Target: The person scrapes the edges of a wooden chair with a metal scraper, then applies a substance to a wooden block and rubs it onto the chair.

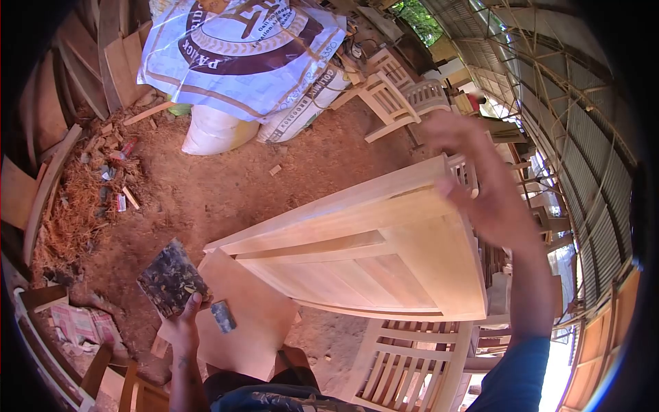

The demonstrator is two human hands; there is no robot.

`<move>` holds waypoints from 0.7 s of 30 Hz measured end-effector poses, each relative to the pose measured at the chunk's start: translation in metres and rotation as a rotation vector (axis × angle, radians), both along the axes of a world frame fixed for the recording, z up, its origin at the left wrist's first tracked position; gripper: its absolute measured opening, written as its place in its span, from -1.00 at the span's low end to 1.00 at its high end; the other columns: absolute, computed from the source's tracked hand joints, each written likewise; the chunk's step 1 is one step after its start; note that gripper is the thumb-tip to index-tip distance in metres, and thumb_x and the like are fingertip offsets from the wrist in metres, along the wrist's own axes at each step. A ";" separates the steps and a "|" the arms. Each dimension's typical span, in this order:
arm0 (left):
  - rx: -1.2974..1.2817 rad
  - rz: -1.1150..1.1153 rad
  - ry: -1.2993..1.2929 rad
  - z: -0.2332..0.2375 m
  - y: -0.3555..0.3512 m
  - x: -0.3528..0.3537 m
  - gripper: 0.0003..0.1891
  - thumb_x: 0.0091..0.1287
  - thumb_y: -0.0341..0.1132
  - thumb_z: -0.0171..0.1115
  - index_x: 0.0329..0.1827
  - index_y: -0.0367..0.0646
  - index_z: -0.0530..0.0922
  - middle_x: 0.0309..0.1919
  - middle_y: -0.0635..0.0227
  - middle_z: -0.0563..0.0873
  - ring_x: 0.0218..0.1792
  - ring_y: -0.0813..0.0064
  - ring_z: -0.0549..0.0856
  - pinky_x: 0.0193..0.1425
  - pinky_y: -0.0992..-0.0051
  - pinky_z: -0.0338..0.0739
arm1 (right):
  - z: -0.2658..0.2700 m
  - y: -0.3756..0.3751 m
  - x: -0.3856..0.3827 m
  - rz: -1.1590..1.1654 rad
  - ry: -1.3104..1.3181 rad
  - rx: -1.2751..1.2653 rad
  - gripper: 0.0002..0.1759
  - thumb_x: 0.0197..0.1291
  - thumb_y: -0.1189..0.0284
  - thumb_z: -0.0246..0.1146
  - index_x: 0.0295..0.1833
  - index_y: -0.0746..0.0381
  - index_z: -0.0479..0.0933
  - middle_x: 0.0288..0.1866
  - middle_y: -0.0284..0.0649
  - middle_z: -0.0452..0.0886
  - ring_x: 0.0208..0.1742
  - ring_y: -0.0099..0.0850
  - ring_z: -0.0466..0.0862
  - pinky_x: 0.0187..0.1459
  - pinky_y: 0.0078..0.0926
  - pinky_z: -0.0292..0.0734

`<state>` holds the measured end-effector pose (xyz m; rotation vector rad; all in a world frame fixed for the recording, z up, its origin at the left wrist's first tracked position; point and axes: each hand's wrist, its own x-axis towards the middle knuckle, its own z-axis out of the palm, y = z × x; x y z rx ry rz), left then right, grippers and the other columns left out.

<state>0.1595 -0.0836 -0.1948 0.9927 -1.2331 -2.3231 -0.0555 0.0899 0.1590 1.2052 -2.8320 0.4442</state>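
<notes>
My left hand (182, 321) holds a dark, speckled flat block (174, 276) by its lower edge, thumb on top. Right of it, a small grey-blue piece (223, 316) lies on a plain wooden board (241, 302). A large pale wooden panel (343, 268) with recessed sections stands tilted at the centre. My right hand (477, 182) is raised at the panel's upper right corner, its fingers apart and blurred. Whether it touches the panel is unclear.
Slatted wooden chairs stand at the lower right (412, 364) and upper right (388, 96). Sacks (220, 128) under a printed sheet (240, 55) sit at the top. Wood offcuts and shavings (75, 206) lie at the left. A red cloth (86, 325) lies lower left.
</notes>
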 end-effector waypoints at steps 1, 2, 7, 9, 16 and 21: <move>-0.003 -0.013 0.005 0.000 0.000 -0.002 -0.66 0.26 -0.40 0.30 0.04 -0.31 0.47 -0.24 0.19 0.68 -0.33 0.31 0.75 -0.26 0.39 0.71 | -0.004 0.003 0.000 0.014 -0.031 0.093 -0.73 0.15 0.53 0.29 -0.01 0.30 0.51 0.00 -0.20 0.59 0.00 -0.37 0.57 0.08 -0.32 0.46; -0.006 -0.025 0.011 0.001 0.001 -0.005 -0.67 0.26 -0.40 0.30 0.04 -0.31 0.48 -0.24 0.20 0.68 -0.33 0.31 0.75 -0.26 0.39 0.71 | -0.008 0.006 0.001 0.031 -0.061 0.187 -0.75 0.17 0.51 0.29 -0.03 0.31 0.51 0.04 -0.18 0.60 0.02 -0.36 0.58 0.08 -0.30 0.46; -0.010 -0.100 0.077 0.018 0.002 -0.022 -0.67 0.25 -0.39 0.31 0.03 -0.31 0.49 -0.25 0.20 0.69 -0.32 0.32 0.75 -0.25 0.38 0.70 | -0.022 0.025 -0.010 0.025 -0.057 -0.032 -0.81 0.27 0.42 0.26 -0.13 0.34 0.57 -0.14 -0.18 0.67 -0.10 -0.41 0.65 -0.07 -0.40 0.56; 0.012 -0.122 0.106 0.032 0.007 -0.031 -0.67 0.25 -0.39 0.31 0.03 -0.31 0.49 -0.24 0.21 0.69 -0.31 0.33 0.75 -0.25 0.39 0.70 | -0.024 0.025 -0.008 -0.167 -0.199 -0.396 -0.84 0.28 0.46 0.23 -0.17 0.36 0.58 -0.20 -0.20 0.68 -0.18 -0.45 0.65 -0.14 -0.48 0.56; -0.014 -0.164 0.464 0.096 0.037 -0.084 -0.70 0.28 -0.43 0.32 0.04 -0.29 0.53 -0.16 0.29 0.70 -0.21 0.44 0.72 -0.12 0.46 0.65 | -0.026 0.018 -0.012 0.063 -0.197 -0.214 -0.88 0.34 0.56 0.15 -0.17 0.35 0.60 -0.17 -0.22 0.67 -0.17 -0.53 0.64 -0.12 -0.60 0.53; -0.105 -0.098 0.720 0.153 0.053 -0.124 -0.71 0.27 -0.47 0.36 0.04 -0.29 0.58 -0.09 0.34 0.70 -0.13 0.57 0.67 0.02 0.57 0.55 | -0.032 0.025 -0.013 0.100 -0.162 -0.442 -0.83 0.36 0.50 0.15 -0.15 0.34 0.62 -0.23 -0.27 0.68 -0.21 -0.59 0.61 -0.16 -0.67 0.47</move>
